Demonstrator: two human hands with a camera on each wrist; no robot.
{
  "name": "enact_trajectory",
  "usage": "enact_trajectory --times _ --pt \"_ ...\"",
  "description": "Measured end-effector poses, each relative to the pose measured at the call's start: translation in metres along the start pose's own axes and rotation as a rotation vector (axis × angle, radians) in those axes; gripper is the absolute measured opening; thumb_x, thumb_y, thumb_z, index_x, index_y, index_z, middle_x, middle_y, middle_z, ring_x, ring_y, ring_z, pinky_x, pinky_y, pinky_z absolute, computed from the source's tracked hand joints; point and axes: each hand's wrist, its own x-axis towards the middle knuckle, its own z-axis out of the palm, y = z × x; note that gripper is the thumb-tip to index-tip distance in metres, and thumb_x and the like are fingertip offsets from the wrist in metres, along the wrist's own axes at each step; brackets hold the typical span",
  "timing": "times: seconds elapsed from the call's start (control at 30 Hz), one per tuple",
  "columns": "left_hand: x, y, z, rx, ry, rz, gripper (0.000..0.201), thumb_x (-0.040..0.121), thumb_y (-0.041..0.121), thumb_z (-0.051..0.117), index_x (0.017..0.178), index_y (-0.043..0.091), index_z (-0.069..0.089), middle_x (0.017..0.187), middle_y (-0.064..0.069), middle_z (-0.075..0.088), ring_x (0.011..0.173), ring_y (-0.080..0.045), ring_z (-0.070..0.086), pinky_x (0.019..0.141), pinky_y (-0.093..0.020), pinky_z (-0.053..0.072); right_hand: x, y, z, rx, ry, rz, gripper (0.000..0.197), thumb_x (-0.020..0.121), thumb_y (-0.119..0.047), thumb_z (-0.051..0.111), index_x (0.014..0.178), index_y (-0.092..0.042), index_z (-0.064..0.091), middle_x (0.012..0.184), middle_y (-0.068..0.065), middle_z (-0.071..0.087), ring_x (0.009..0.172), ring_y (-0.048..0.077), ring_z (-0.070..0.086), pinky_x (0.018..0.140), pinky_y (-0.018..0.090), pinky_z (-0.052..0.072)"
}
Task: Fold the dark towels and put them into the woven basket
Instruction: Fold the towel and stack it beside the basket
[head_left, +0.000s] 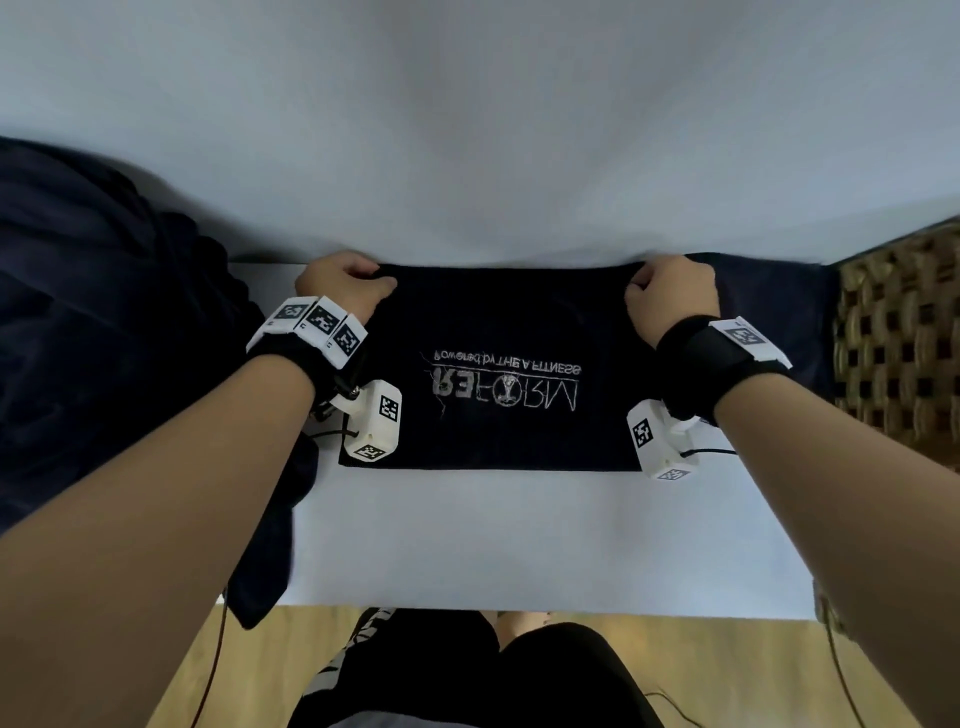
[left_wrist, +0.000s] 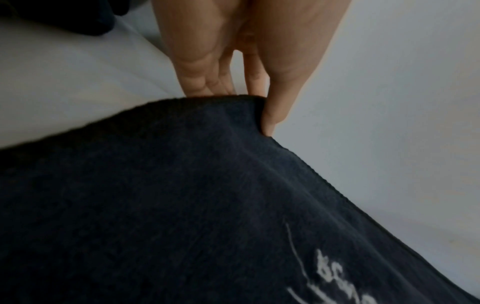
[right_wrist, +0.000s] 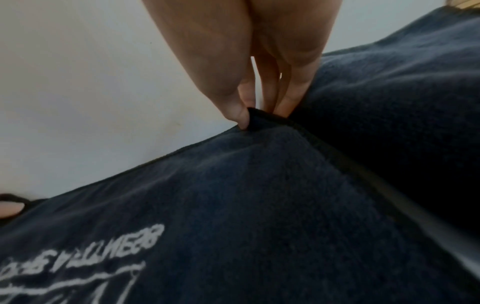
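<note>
A dark navy towel with white embroidered lettering (head_left: 498, 332) lies flat on the white worktop (head_left: 519, 545). The left hand (head_left: 343, 286) and right hand (head_left: 670, 296) each pinch a far corner, fingers (left_wrist: 275, 111) curled. The brown woven basket (head_left: 898, 343) stands at the right.

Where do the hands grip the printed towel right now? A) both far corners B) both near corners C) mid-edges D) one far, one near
A: the left hand and right hand each pinch a far corner of the printed towel, by the wall.
</note>
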Motion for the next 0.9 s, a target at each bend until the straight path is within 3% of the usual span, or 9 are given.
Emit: enact_trajectory --times 0.1,0.17,0.3,0.43,0.57,0.63,0.73,0.8,0.9 --pt "-0.002 -0.001 -0.003 -0.063 -0.016 -0.026 0.019 0.061 0.039 0.081 0.055 0.047 0.065 0.059 0.029 0.063 0.057 0.013 0.059 0.049 0.001 0.037 0.0 0.003 0.003 0.022 -0.003 -0.04 0.019 0.092 -0.01 0.054 0.096 -0.005 0.072 0.111 0.017 0.065 0.105 0.033 0.058 0.081 0.029 0.042" --pt "-0.003 -0.001 -0.003 -0.088 0.001 -0.03 0.02 0.061 0.038 0.082 0.054 0.045 0.065 0.06 0.026 0.064 0.06 0.009 0.061 0.052 -0.003 0.039 0.0 0.006 0.005 0.083 0.021 -0.049 0.017 0.092 -0.014 0.057 0.098 -0.009 0.073 0.112 0.013 0.066 0.106 0.03 0.059 0.084 0.028 0.042" --pt "-0.007 0.002 -0.002 -0.19 -0.026 -0.082 0.019 0.056 0.036 0.087 0.056 0.037 0.068 0.067 0.027 0.067 0.067 0.006 0.065 0.063 -0.01 0.047 -0.002 0.009 0.008 0.159 0.069 -0.034 0.017 0.092 -0.02 0.061 0.099 -0.013 0.075 0.106 0.007 0.072 0.105 0.026 0.062 0.081 0.02 0.038" --pt "-0.017 0.007 -0.001 -0.258 -0.086 -0.109 0.019 0.054 0.032 0.089 0.062 0.031 0.072 0.064 0.022 0.069 0.06 0.006 0.066 0.054 -0.007 0.047 -0.013 0.015 -0.003 0.25 0.141 -0.029 0.017 0.091 -0.023 0.064 0.1 -0.014 0.076 0.102 0.003 0.074 0.105 0.02 0.064 0.081 0.014 0.035" --pt "-0.032 0.011 -0.006 -0.281 -0.02 -0.017 0.017 0.067 0.03 0.087 0.075 0.027 0.072 0.075 0.013 0.07 0.072 -0.004 0.066 0.075 -0.018 0.052 -0.036 0.027 -0.018 0.365 0.185 -0.019 0.017 0.09 -0.025 0.066 0.1 -0.018 0.077 0.099 -0.001 0.075 0.098 0.013 0.065 0.085 0.012 0.039" --pt "-0.045 0.015 -0.014 -0.349 0.023 0.058 0.017 0.073 0.027 0.084 0.085 0.023 0.073 0.067 0.016 0.068 0.063 0.002 0.062 0.069 -0.016 0.05 -0.05 0.032 -0.027 0.423 0.215 -0.017 0.016 0.09 -0.026 0.068 0.1 -0.019 0.077 0.097 -0.004 0.074 0.094 0.008 0.064 0.084 0.007 0.038" --pt "-0.07 0.018 -0.029 -0.433 0.072 0.157 0.015 0.079 0.02 0.08 0.09 0.023 0.071 0.053 0.023 0.061 0.054 0.009 0.054 0.063 -0.006 0.044 -0.073 0.037 -0.039 0.507 0.29 -0.016 0.014 0.087 -0.025 0.071 0.096 -0.018 0.078 0.088 -0.009 0.072 0.084 0.002 0.061 0.073 -0.006 0.034" --pt "-0.088 0.018 -0.04 -0.444 0.093 0.2 0.012 0.081 0.019 0.079 0.087 0.024 0.069 0.059 0.02 0.062 0.059 0.008 0.055 0.066 -0.005 0.043 -0.093 0.04 -0.047 0.563 0.332 -0.009 0.012 0.086 -0.024 0.072 0.094 -0.018 0.079 0.082 -0.012 0.068 0.081 0.002 0.063 0.071 -0.006 0.035" --pt "-0.119 0.016 -0.059 -0.45 0.113 0.225 0.009 0.082 0.024 0.077 0.09 0.021 0.072 0.08 0.003 0.064 0.071 -0.001 0.057 0.072 -0.009 0.046 -0.126 0.047 -0.061 0.621 0.382 -0.032 0.011 0.086 -0.024 0.073 0.094 -0.018 0.079 0.082 -0.01 0.069 0.08 0.004 0.064 0.075 0.001 0.042"
